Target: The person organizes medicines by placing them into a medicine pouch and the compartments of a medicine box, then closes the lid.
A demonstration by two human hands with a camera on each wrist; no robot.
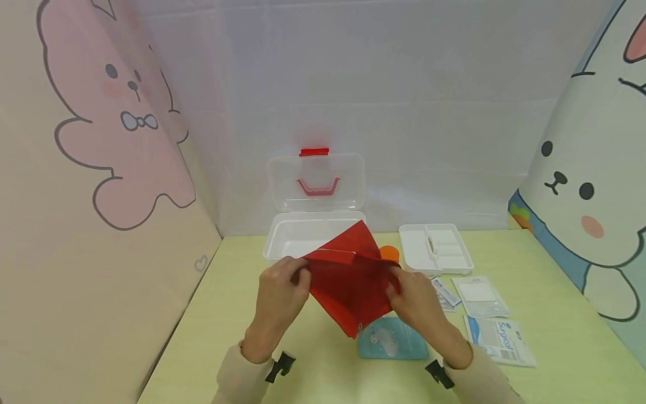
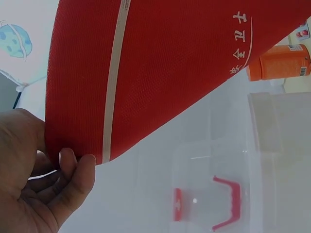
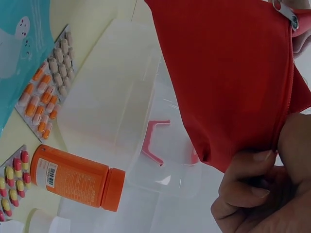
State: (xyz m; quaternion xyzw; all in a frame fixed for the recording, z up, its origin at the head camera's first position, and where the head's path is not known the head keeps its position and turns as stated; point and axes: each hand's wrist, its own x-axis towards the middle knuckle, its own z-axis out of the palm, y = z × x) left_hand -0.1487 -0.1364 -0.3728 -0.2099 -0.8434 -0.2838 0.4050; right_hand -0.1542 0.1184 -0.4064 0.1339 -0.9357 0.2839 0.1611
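A red zip pouch (image 1: 348,286) is held up over the table between both hands, tilted with one corner pointing up. My left hand (image 1: 280,294) pinches its left corner between thumb and fingers; in the left wrist view the pouch (image 2: 160,63) shows a pale stripe and white lettering. At the opposite corner my right hand (image 1: 419,300) grips the edge, fingers curled over the fabric (image 3: 228,82). A metal zip pull (image 3: 285,14) hangs at the pouch's end in the right wrist view. Below the pouch lies a flat teal packet (image 1: 393,341).
Behind the pouch stands a white box (image 1: 290,235), its clear lid (image 1: 282,179) raised. An orange bottle (image 3: 73,175) and blister packs (image 3: 41,104) lie nearby. To the right are a compartment tray (image 1: 446,249), a clear packet (image 1: 479,294) and a surgical packet (image 1: 499,341).
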